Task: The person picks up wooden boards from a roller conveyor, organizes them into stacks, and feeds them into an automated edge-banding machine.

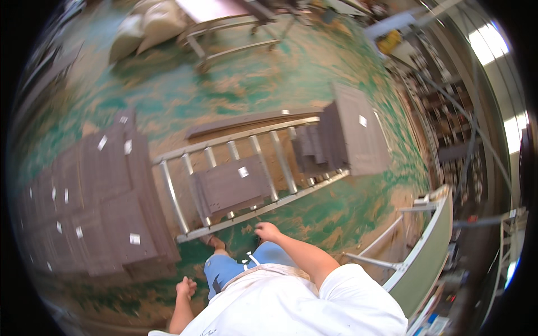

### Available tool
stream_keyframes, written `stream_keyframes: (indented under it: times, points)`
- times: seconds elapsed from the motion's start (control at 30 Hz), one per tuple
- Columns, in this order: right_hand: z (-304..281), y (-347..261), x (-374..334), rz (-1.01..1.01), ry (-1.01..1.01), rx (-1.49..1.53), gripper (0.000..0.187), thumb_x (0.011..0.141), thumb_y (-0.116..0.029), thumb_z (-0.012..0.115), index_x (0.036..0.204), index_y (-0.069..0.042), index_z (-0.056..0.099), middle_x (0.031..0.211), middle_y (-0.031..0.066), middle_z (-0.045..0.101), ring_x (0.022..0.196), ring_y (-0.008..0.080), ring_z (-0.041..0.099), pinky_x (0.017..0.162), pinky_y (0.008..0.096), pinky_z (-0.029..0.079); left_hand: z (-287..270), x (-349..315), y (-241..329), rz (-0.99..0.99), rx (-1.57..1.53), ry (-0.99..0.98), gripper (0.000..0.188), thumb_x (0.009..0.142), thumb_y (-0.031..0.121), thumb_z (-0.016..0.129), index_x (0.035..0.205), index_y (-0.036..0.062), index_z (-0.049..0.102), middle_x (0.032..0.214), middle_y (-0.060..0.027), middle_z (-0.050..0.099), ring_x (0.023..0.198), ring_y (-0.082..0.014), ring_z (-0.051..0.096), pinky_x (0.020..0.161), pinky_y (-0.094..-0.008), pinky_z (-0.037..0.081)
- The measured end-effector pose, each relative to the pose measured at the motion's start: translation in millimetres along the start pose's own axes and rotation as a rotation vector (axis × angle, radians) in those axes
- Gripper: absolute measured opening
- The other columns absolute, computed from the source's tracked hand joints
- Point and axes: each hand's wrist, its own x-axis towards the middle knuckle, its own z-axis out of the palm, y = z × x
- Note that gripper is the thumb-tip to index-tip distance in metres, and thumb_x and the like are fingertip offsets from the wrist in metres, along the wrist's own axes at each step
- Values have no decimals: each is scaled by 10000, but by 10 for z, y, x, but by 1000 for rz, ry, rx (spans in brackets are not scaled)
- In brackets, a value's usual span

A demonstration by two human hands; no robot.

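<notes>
My left hand hangs beside my blue shorts with its fingers curled in, and nothing shows in it. In front of my thighs is my right hand, its fingers curled too, with no object visible in it. It is nearest to the roller conveyor, a metal frame with spaced rollers, but apart from it. On the rollers lies a flat brown panel with a white label. Further right, smaller dark brown panels are stacked on the conveyor, beside a large labelled brown panel.
Labelled brown panels are piled to the left. A long brown strip lies beyond the conveyor. At the right stands a green-topped table with metal legs. Pale sacks and a wheeled metal trolley are at the back. Shelving lines the right.
</notes>
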Motion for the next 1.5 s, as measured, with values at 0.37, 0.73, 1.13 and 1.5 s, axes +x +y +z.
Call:
stream_keyframes:
  times: [0.37, 0.73, 1.13, 1.5]
  points:
    - [-465, 3501, -2652, 732, 445, 649, 248, 860, -210, 667, 1017, -39, 754, 847, 118, 743, 668, 206, 699, 607, 367, 567, 2219, -570, 1510, 870, 1597, 25, 402, 885, 184, 737, 1240, 57, 595, 1061, -124, 688, 898, -308, 679, 681, -460, 551]
    - [-492, 4529, -4111, 823, 1097, 1683, 280, 975, -256, 628, 1184, -76, 679, 943, 61, 725, 714, 148, 664, 543, 290, 509, 6868, -1758, 1182, 962, 1556, -581, 340, 895, 241, 723, 1150, 21, 673, 981, -100, 696, 785, -229, 665, 624, -417, 542]
    - [-1692, 6475, -6194, 758, 1596, 1662, 313, 989, -228, 649, 1243, -46, 644, 1078, 80, 731, 852, 166, 711, 691, 300, 548, 10217, -2067, -227, 1304, 2512, -979, 254, 973, 340, 564, 920, 108, 653, 669, -70, 592, 583, -266, 579, 493, -405, 445]
    - [-2106, 10080, -9508, 1339, 1917, 984, 171, 937, -205, 690, 989, -45, 720, 844, 57, 730, 755, 160, 683, 676, 313, 537, 13536, -3888, -2523, 941, 1745, -823, 226, 968, 267, 641, 1046, 57, 669, 875, -37, 655, 657, -146, 619, 511, -289, 448]
